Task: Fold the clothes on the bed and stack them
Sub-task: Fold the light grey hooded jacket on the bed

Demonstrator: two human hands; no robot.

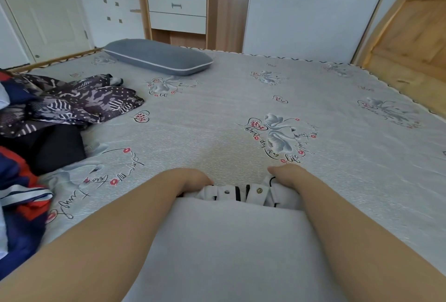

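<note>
**Both hands on a white garment at the bed's near edge**

The bed (241, 108) spreads beyond my grip. My left hand (193, 178) and right hand (287, 175) pinch the white garment's (229, 241) buttoned far edge; it looks soft, light and floppy.

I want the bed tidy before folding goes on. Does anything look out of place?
Only the unfolded clothes heaped in a crumpled pile at the bed's left edge. Both the left hand and right hand grip a white garment. The grey pillow lies flat.
</note>
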